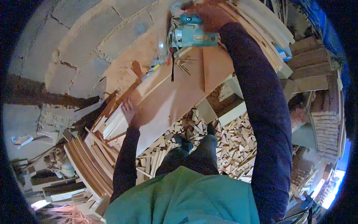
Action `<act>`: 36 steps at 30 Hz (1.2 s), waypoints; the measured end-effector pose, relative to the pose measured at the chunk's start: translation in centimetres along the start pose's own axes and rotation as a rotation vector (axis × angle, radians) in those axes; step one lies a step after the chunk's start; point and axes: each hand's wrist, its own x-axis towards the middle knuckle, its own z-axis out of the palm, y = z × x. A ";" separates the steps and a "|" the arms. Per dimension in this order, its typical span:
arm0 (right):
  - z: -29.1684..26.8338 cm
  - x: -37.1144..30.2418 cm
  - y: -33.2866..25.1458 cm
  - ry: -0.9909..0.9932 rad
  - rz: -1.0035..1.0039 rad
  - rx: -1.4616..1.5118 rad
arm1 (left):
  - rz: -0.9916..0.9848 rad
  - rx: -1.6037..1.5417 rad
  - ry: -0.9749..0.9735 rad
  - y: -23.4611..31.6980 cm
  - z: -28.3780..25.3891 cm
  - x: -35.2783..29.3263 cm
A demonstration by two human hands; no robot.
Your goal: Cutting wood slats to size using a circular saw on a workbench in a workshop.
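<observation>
A teal power saw (195, 35) with a clear guard stands at the far end of the workbench (164, 108). My right arm stretches far forward, and my right hand (214, 16) is closed round the top of the saw, its fingers blurred and partly hidden. Along the bench's left edge lies a pale wooden strip (154, 84), running toward the saw. My left hand (129, 111) rests at the near end of this strip, fingers spread and pressed flat. Thin wood slivers (184, 65) are scattered on the bench just below the saw.
Wood offcuts (236, 143) cover the floor around my feet. Long boards (257, 26) are stacked beyond my right arm. More curved-looking strips (84, 164) lie at the left. A sawdust-covered block wall (85, 41) borders the bench. An open wooden box (225, 102) sits beside the bench.
</observation>
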 end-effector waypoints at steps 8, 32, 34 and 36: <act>1.6 1.7 0.6 -0.044 0.045 -0.093 | 0.026 0.167 0.071 -3.2 2.6 -2.5; -2.4 -0.8 -2.1 0.142 -0.089 0.058 | 0.316 -0.122 0.108 -5.0 0.6 1.3; -3.2 -0.4 -2.6 0.128 -0.075 0.097 | 0.363 -0.055 0.048 -6.5 0.8 1.2; -3.7 0.1 -3.1 0.120 -0.058 0.139 | 0.352 -0.138 -0.143 -7.8 0.5 1.4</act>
